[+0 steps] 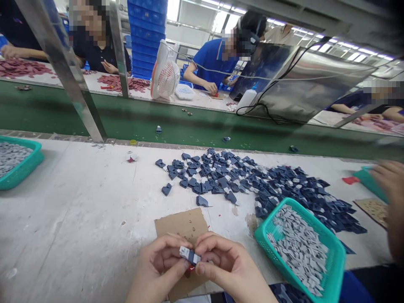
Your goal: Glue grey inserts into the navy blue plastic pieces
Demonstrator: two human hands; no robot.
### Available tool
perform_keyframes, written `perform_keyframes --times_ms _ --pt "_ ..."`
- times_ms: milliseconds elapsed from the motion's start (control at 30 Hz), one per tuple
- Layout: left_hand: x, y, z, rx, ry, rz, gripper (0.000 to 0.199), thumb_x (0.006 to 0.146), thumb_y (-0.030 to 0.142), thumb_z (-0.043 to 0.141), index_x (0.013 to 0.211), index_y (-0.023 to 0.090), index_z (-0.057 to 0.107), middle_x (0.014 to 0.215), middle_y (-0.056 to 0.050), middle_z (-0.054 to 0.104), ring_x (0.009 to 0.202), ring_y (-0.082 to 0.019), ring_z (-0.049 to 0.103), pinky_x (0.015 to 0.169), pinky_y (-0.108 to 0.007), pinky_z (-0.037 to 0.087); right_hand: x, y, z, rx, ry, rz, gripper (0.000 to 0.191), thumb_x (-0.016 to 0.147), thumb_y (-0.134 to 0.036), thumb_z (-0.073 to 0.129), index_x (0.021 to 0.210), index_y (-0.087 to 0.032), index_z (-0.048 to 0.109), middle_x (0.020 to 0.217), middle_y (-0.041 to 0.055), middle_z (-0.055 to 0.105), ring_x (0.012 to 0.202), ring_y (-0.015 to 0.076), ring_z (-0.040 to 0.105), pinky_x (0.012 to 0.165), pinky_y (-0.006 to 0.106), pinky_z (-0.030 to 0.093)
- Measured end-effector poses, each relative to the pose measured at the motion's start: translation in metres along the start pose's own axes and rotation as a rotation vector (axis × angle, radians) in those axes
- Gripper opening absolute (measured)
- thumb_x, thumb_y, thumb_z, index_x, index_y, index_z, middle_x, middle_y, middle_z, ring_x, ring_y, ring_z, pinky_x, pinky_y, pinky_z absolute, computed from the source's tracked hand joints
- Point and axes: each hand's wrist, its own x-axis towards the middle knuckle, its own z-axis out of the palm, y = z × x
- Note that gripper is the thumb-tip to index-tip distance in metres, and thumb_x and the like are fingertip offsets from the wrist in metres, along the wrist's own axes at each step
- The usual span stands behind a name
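Between both hands is a small part in grey and dark blue plastic (190, 255), held just above a piece of brown cardboard (170, 221). My left hand (162, 263) pinches its pale grey end with thumb and fingers. At the other end, the fingertips of my right hand (222, 261) close on the part. A bit of red shows beneath it, too covered to identify. Small brass-coloured pieces (190, 221) lie on the cardboard. Beyond my hands spreads a heap of dark blue plastic parts (217, 170), some with grey pieces in them.
A green basket of grey pieces (342, 269) stands right of my hands; another green basket (38, 158) sits far left. Behind the table runs a green conveyor belt (132, 122) with a metal post (91, 113). A co-worker's hand (389, 181) is at right; others work across.
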Motion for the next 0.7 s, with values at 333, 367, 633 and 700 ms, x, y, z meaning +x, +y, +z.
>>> perform_keyframes --times_ms 333,367,633,700 --pt "0.01 0.002 0.003 -0.04 -0.087 -0.07 0.027 0.066 0.039 0.085 0.081 0.019 0.073 0.064 -0.003 0.072 0.054 -0.015 0.065 0.058 -0.027 0.054 0.006 0.014 0.018 -0.001 0.013 -0.099 0.05 0.08 -0.066 0.059 0.108 -0.025 0.063 0.078 0.0007 0.061 0.059 0.0111 0.051 0.057 0.024 0.042" --pt "0.012 0.002 0.004 -0.039 -0.096 -0.073 0.026 0.067 0.039 0.084 0.081 0.02 0.073 0.061 -0.002 0.07 0.052 -0.015 0.064 0.057 -0.027 0.053 0.008 0.016 0.02 0.018 -0.001 -0.097 0.05 0.081 -0.065 0.059 0.11 -0.025 0.061 0.074 -0.0007 0.06 0.054 0.0095 0.047 0.053 0.023 0.039" --pt "0.03 0.004 0.007 0.086 -0.086 -0.031 0.034 0.068 0.045 0.081 0.084 0.017 0.073 0.062 -0.004 0.069 0.051 -0.015 0.063 0.055 -0.027 0.053 0.029 0.024 0.018 0.212 0.054 -0.1 0.054 0.08 -0.064 0.06 0.119 -0.027 0.054 0.078 0.0023 0.067 0.049 0.0108 0.049 0.049 0.023 0.04" --pt "0.046 0.019 0.007 0.178 -0.071 0.02 0.034 0.069 0.043 0.08 0.089 0.017 0.072 0.066 -0.004 0.071 0.056 -0.017 0.066 0.059 -0.028 0.054 0.037 0.023 0.012 0.241 -0.01 -0.087 0.073 0.075 -0.077 0.053 0.127 -0.025 0.049 0.072 0.0033 0.067 0.049 0.0141 0.054 0.045 0.024 0.041"
